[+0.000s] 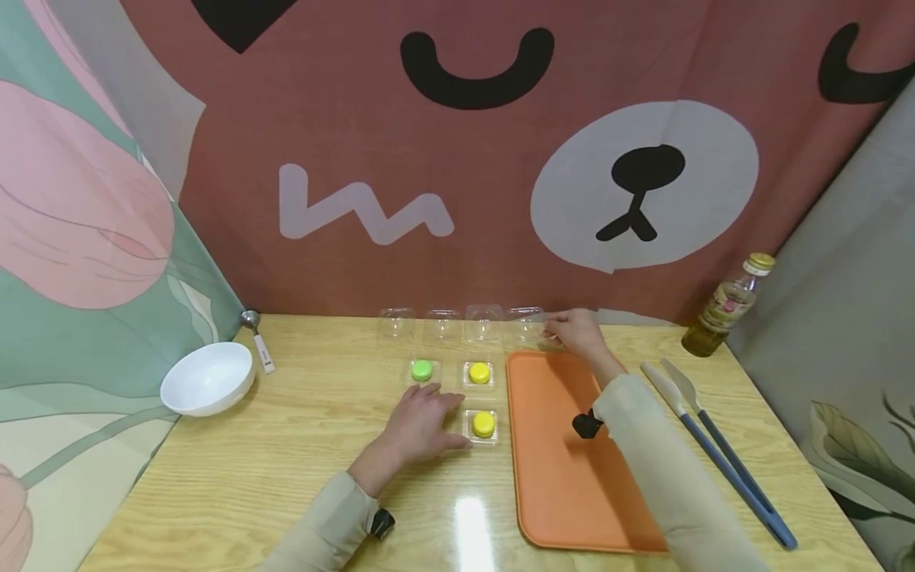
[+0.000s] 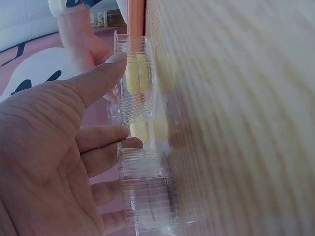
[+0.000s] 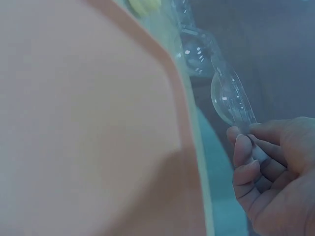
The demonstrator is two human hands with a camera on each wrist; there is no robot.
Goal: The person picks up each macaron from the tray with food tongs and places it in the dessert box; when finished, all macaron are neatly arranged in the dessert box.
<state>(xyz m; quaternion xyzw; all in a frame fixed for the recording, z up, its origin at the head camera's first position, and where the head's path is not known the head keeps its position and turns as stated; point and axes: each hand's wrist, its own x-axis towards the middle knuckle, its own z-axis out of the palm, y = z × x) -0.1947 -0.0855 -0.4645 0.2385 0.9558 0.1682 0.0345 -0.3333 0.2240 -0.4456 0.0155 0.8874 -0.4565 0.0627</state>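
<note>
My right hand pinches the edge of a clear plastic lid between thumb and fingertips, at the right end of a row of domed lids along the table's back. My left hand is spread low beside the small clear trays, thumb and fingers apart. Its thumb is at the rim of the front tray, which bears a yellow macaron. Behind stand another yellow macaron and a green macaron, each in a clear tray. In the left wrist view, the fingers partly overlap another tray nearer the camera.
An orange tray lies beneath the right forearm. To its right are blue-handled tongs and an oil bottle. On the left stand a white bowl and a measuring spoon. A printed curtain hangs behind the table.
</note>
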